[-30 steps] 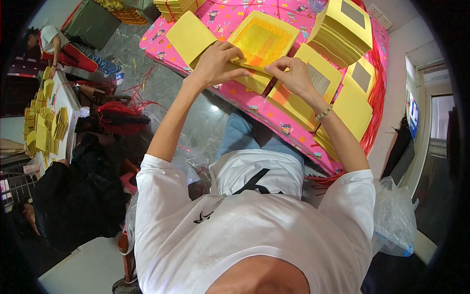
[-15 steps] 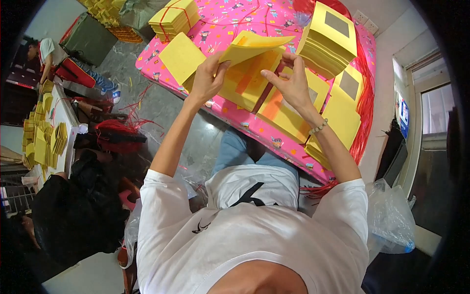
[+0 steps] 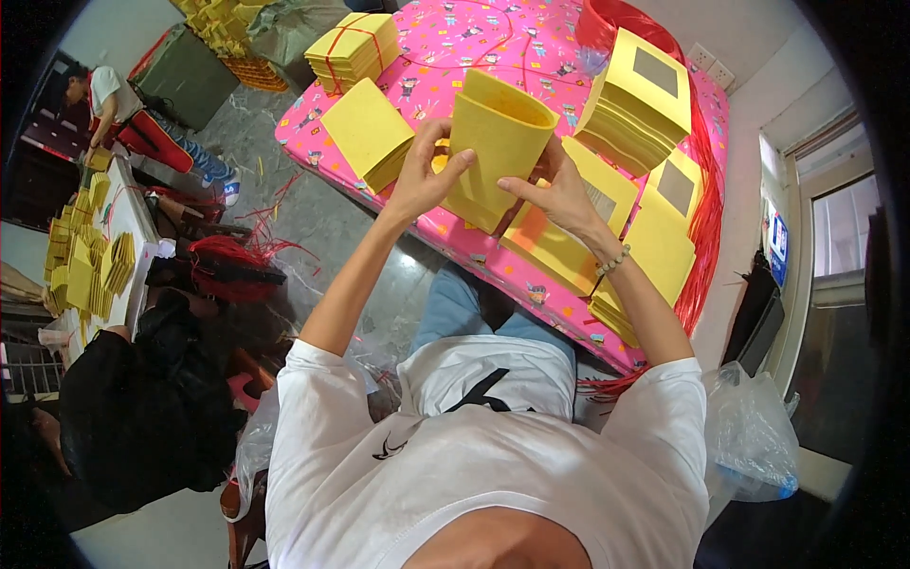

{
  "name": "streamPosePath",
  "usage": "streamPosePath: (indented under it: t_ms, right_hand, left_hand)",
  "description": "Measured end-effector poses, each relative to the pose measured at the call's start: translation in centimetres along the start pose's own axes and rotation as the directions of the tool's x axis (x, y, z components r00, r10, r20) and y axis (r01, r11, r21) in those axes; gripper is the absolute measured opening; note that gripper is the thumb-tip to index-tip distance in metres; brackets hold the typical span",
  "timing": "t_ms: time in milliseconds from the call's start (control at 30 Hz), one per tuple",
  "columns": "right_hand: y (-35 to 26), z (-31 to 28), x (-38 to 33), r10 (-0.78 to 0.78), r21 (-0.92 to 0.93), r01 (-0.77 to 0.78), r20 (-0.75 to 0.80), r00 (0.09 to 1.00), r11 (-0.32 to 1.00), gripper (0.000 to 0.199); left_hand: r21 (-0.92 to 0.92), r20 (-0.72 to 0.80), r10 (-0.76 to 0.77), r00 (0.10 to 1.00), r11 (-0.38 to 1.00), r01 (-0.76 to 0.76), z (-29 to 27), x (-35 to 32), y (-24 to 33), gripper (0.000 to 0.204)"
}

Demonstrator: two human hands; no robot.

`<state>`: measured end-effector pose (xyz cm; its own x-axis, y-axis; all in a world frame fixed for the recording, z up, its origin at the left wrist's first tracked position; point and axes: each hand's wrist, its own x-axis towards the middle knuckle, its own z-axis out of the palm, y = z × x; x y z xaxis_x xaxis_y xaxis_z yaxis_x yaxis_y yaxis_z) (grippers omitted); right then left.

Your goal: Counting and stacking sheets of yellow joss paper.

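Observation:
My left hand and my right hand hold a thick bundle of yellow paper sheets between them, curved into a U and raised above the pink patterned table. The left hand grips its left edge, the right hand its lower right side. A flat stack of plain yellow sheets lies just left of my left hand. Under my right hand lie yellow sheets with an orange square.
A tall stack of yellow sheets with grey squares stands at the right, a tied bundle at the back, red strings along the right edge. Another person works at far left near a white table with yellow stacks.
Both hands lifted the yellow bundle off the table, and it now bends into a U shape between them, held higher and more upright than before.

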<state>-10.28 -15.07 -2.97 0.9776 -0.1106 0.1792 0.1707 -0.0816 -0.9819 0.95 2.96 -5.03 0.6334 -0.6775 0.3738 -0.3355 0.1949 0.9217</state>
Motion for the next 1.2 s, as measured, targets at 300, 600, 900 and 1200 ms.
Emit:
streamPosePath:
  t_ms: [300, 600, 900, 1200]
  right_hand:
    - [-0.7, -0.4, -0.2, 0.061, 0.102, -0.065, 0.040, 0.997, 0.993, 0.058]
    - [-1.2, -0.9, -0.1, 0.261, 0.185, -0.273, 0.084, 0.962, 0.944, 0.051]
    - [-1.2, -0.9, -0.1, 0.378, 0.238, -0.399, 0.130, 0.916, 0.885, 0.046]
    - [-1.1, -1.0, -0.1, 0.385, 0.216, -0.409, 0.146, 0.911, 0.886, 0.047]
  left_hand:
    - [-0.165, -0.079, -0.036, 0.996, 0.986, 0.022, 0.8, 0.4, 2.1, 0.045]
    - [-0.201, 0.109, -0.422, 0.900, 0.878, 0.436, 0.1, 0.7, 4.0, 0.045]
    - [-0.316, 0.094, -0.534, 0.840, 0.784, 0.534, 0.7, 1.3, 3.8, 0.039]
    - [-0.299, 0.124, -0.589, 0.798, 0.745, 0.596, 0.4, 1.4, 3.0, 0.038]
